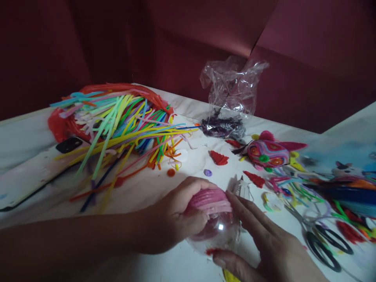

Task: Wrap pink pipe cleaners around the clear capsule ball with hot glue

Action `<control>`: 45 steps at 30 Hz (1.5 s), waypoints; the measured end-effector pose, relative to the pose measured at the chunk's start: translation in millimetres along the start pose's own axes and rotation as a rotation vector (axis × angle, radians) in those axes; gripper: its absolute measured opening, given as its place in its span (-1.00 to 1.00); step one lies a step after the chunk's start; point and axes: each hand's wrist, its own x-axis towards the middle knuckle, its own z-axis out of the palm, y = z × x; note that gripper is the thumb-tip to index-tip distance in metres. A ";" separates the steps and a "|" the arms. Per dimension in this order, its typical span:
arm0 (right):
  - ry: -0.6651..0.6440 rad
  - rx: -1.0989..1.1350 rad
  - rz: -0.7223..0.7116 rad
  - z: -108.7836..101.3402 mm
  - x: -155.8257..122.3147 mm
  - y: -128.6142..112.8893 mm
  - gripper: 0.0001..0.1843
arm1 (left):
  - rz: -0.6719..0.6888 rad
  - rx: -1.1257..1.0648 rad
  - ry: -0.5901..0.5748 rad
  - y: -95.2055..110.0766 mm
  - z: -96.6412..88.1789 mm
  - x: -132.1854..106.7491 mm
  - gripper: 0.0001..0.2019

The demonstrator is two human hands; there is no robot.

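My left hand (179,213) is wrapped round a clear plastic ball (219,231) partly covered with pink pipe cleaner coils (210,199). My right hand (264,243) presses its fingers against the right side of the same ball, thumb underneath. A glue gun tip (242,188) lies just behind the ball. A finished ball wrapped in pink, blue and red coils with eyes (268,152) rests further back on the white table (182,262).
A big heap of coloured pipe cleaners (123,121) lies in a red bag at left, with a phone (38,168) beside it. A crumpled clear bag (229,98) stands behind. Scissors (320,235) and loose scraps sit at right. Red coiled pieces (219,158) are scattered mid-table.
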 end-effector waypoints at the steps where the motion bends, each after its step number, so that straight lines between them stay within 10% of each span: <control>1: 0.013 -0.008 -0.002 1.4 0.3 -0.3 -0.34 | 0.001 0.000 -0.001 0.7 0.4 -0.4 -0.57; 25: -0.006 -0.002 0.023 -2.6 0.7 -6.6 -0.28 | -0.056 -0.103 0.023 -2.1 3.2 4.1 -0.56; 30: -0.034 0.330 0.050 -5.5 -1.6 8.0 -0.12 | -0.038 -0.207 0.026 -7.9 -2.7 12.0 -0.47; 36: -0.133 0.723 0.181 -6.3 1.4 14.5 -0.39 | -0.078 -0.266 0.068 -8.4 -3.1 14.8 -0.53; 45: -0.003 0.307 0.030 -2.3 2.9 8.5 -0.28 | -0.105 -0.358 0.078 -11.8 0.1 16.2 -0.56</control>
